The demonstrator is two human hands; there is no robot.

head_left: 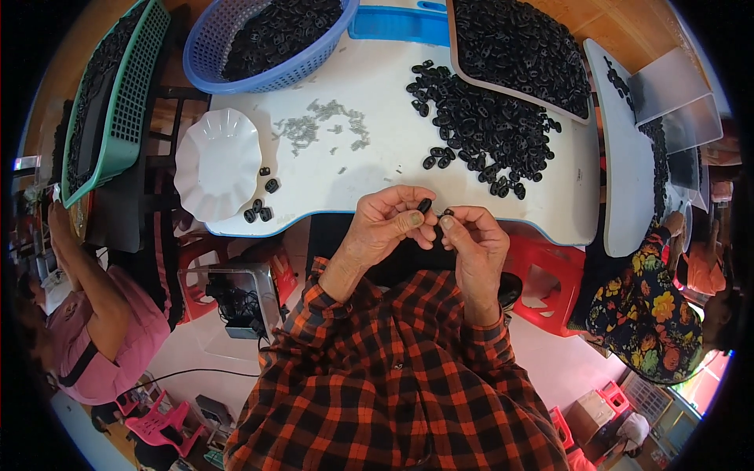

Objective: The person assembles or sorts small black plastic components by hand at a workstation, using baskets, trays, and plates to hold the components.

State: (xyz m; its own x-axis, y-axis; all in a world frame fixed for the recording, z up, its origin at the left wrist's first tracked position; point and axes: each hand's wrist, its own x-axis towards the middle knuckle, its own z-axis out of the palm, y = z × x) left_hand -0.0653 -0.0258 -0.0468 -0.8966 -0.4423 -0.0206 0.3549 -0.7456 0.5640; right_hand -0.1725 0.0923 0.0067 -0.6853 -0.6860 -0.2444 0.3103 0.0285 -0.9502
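Note:
Both hands are raised close together over the table's near edge. My left hand [391, 220] pinches a small black oval plastic piece [425, 206] between thumb and fingertips. Just beside it, the thumb and forefinger of my right hand [476, 239] close on a small dark part [448, 212], too small to make out fully. Beyond my hands lies a loose pile of black oval pieces [491, 129], many showing two holes. Tiny grey pins or springs [326, 122] are scattered on the white table [385, 74]. A few black pieces [258, 210] sit by the white scalloped plate [217, 161].
A blue basket [294, 78] of black pieces stands at the back left, near a blue tray [400, 25]. A heaped tray [522, 55] fills the back right. At far left is a green basket [118, 118]. People sit on both sides; red stools [546, 286] flank me.

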